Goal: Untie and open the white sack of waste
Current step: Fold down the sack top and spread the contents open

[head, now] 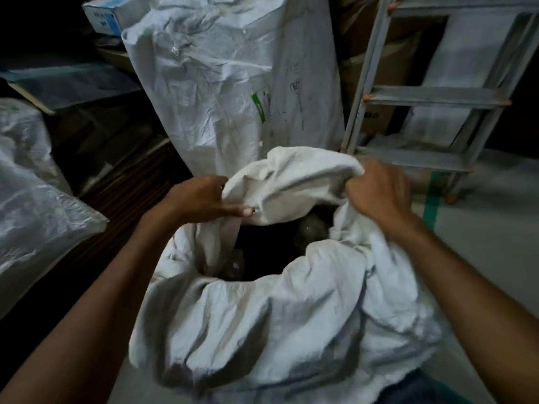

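The white sack (pixel 277 316) stands on the floor in front of me, crumpled, with its mouth spread into a dark opening. Inside I make out dim clear plastic waste (pixel 313 228). My left hand (pixel 201 199) pinches the far rim of the mouth on its left side. My right hand (pixel 376 191) is closed on a bunched fold of the same rim on the right. The far rim is lifted between both hands. No tie or string shows.
A tall white woven sack (pixel 233 91) stands just behind. A grey metal ladder (pixel 431 97) leans at the right, with cardboard boxes behind it. Another plastic-covered sack (pixel 32 205) lies at left. Green tape (pixel 433 199) marks the pale floor.
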Demonstrator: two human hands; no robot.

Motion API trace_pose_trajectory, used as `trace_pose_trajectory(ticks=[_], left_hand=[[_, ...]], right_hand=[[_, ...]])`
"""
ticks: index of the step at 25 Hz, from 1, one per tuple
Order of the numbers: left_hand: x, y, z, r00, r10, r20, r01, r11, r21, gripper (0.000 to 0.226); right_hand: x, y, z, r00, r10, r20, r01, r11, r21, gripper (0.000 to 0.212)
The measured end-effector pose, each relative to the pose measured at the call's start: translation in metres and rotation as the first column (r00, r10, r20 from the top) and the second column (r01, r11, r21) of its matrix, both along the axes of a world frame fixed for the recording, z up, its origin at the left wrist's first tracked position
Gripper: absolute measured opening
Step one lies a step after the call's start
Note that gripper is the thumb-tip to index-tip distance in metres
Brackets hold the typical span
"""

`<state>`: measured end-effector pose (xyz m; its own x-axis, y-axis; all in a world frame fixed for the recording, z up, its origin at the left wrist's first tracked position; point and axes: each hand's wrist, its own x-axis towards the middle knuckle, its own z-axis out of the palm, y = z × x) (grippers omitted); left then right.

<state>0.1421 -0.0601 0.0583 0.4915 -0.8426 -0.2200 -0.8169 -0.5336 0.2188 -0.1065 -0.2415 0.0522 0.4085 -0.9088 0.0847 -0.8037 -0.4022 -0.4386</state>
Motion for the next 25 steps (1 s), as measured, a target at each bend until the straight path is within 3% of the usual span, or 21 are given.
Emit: trace_pose_trajectory(ticks=[3, 6, 8, 10, 12, 13, 15, 19, 22, 23, 25], left_hand=[[-0.015, -0.02, 0.009, 0.947, -0.092, 0.308, 0.187, 0.937, -0.296, 0.102], [-0.089, -0.063, 0.002, 0.897, -0.389, 0.209, 0.441, 0.82, -0.366, 0.108], [-0.119, -0.095, -0.023, 0.875, -0.434, 0.214, 0.479, 0.841, -0.251, 0.11], [-0.12, -0.124, -0.045, 0.848, -0.419, 0.325, 0.487, 0.858, -0.165, 0.095], [-0.112, -0.144, -0.052, 0.809, -0.401, 0.43, 0.513, 0.838, -0.185, 0.062], [-0.107, -0.152, -0.052, 0.793, -0.412, 0.448, 0.537, 0.82, -0.197, 0.056], [-0.103, -0.163, -0.046, 0.793, -0.465, 0.394, 0.56, 0.811, -0.17, 0.06], [-0.081, -0.171, -0.022, 0.833, -0.528, 0.167, 0.549, 0.826, -0.128, 0.055], [-0.046, -0.171, -0.004, 0.886, -0.437, -0.151, 0.431, 0.899, -0.076, 0.048], [-0.037, -0.171, 0.0, 0.896, -0.406, -0.181, 0.406, 0.913, -0.039, 0.054], [-0.038, -0.173, 0.002, 0.901, -0.434, 0.014, 0.434, 0.9, -0.028, 0.061]], right_hand=[[-0.006, -0.044, 0.021, 0.996, 0.034, -0.083, -0.014, 0.973, 0.23, 0.028], [-0.011, -0.069, 0.002, 0.974, 0.2, -0.107, -0.149, 0.92, 0.364, 0.055], [-0.017, -0.068, 0.001, 0.962, 0.243, -0.124, -0.182, 0.91, 0.374, 0.044], [-0.026, -0.059, 0.004, 0.971, 0.167, -0.171, -0.122, 0.961, 0.25, 0.034], [-0.037, -0.028, -0.002, 0.962, 0.082, -0.261, -0.103, 0.992, -0.069, 0.048], [-0.038, -0.005, -0.012, 0.966, 0.067, -0.249, -0.121, 0.97, -0.211, 0.056], [-0.033, 0.038, -0.03, 0.977, 0.051, -0.209, -0.109, 0.954, -0.278, 0.072], [-0.024, 0.046, -0.064, 0.955, 0.002, -0.295, -0.024, 0.997, -0.069, 0.109], [-0.028, 0.032, -0.072, 0.959, -0.035, -0.28, 0.016, 0.998, -0.068, 0.118], [-0.029, 0.029, -0.073, 0.967, -0.028, -0.254, 0.007, 0.996, -0.086, 0.116], [-0.038, 0.016, -0.074, 0.98, -0.014, -0.197, -0.007, 0.995, -0.104, 0.102]])
